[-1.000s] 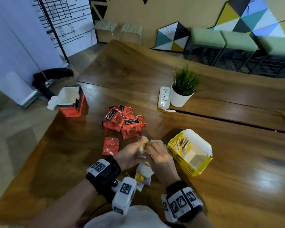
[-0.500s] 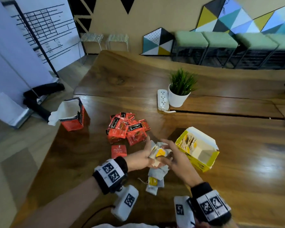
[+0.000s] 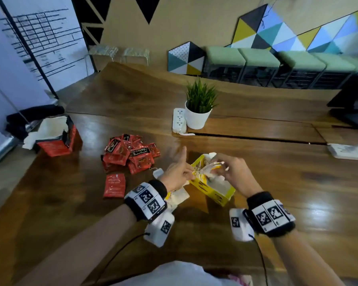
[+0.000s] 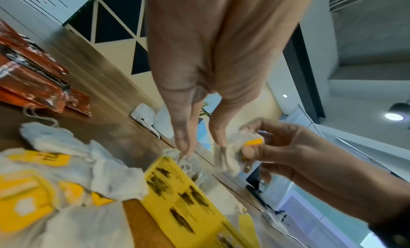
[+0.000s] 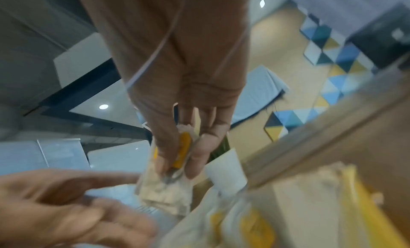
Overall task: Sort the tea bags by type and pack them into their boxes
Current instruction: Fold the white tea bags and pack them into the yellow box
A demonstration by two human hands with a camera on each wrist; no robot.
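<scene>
My right hand (image 3: 225,168) pinches a small bundle of white tea bags (image 5: 164,190) with yellow tags, held over the open yellow box (image 3: 213,193). My left hand (image 3: 181,172) is at the box's left rim with its index finger raised; in the left wrist view its straight thumb and finger (image 4: 199,144) touch the strings in the yellow box (image 4: 177,190) and the held bundle (image 4: 228,153). More white tea bags (image 3: 178,196) lie under my left wrist. A pile of red sachets (image 3: 130,155), a single red sachet (image 3: 114,185) and the open red box (image 3: 56,141) lie to the left.
A potted plant (image 3: 198,112) and a white power strip (image 3: 179,120) stand behind the yellow box, along a slot in the wooden table (image 3: 277,182). Another white strip (image 3: 348,151) and a dark stand (image 3: 353,108) are at the far right.
Both hands moved right from the loose tea bags to the yellow box. The bundle that both hands gathered is now in my right hand alone, over the box.
</scene>
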